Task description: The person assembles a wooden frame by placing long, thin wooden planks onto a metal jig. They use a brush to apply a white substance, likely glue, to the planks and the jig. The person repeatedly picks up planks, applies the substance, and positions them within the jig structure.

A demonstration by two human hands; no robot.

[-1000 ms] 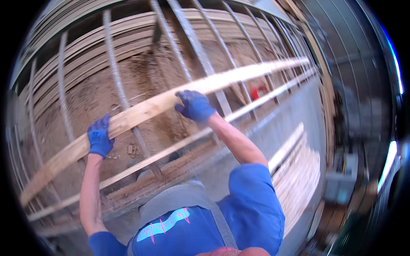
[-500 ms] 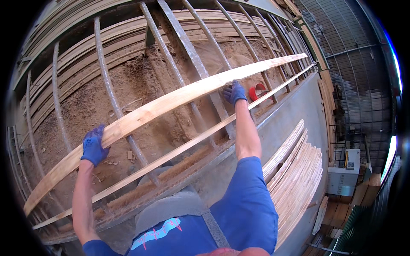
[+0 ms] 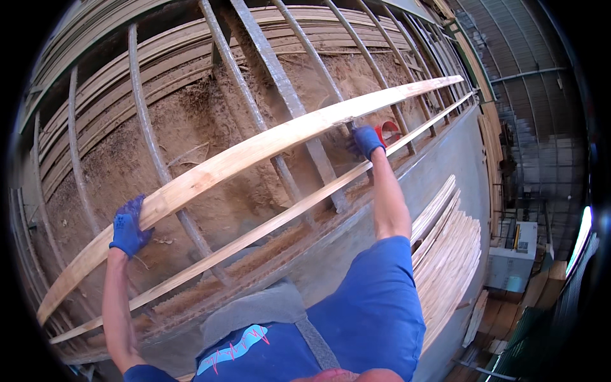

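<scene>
A long pale wooden board (image 3: 254,149) lies across the metal bars, bowed by the wide lens. Near its left end, my gloved left hand (image 3: 130,227) is closed around it. Toward its right part, at the near edge, my gloved right hand (image 3: 367,141) is closed around a small dark tool (image 3: 351,126). The tool's tip meets the board's edge; its exact kind is hard to make out. Closer to my body, a thin wooden strip (image 3: 280,219) runs roughly alongside the board, passing under my right wrist.
Metal bars (image 3: 147,114) cross over a sawdust-covered bed (image 3: 248,184). A red round container (image 3: 387,132) sits just beyond my right hand. Stacked strips (image 3: 449,254) lie to the right, and more long boards (image 3: 95,108) lie beyond the bars. A grey box (image 3: 511,258) stands far right.
My right hand has come off the board's top area, moving slightly right and nearer, and the dark tool now shows. My left hand has shifted slightly left, still on the board.
</scene>
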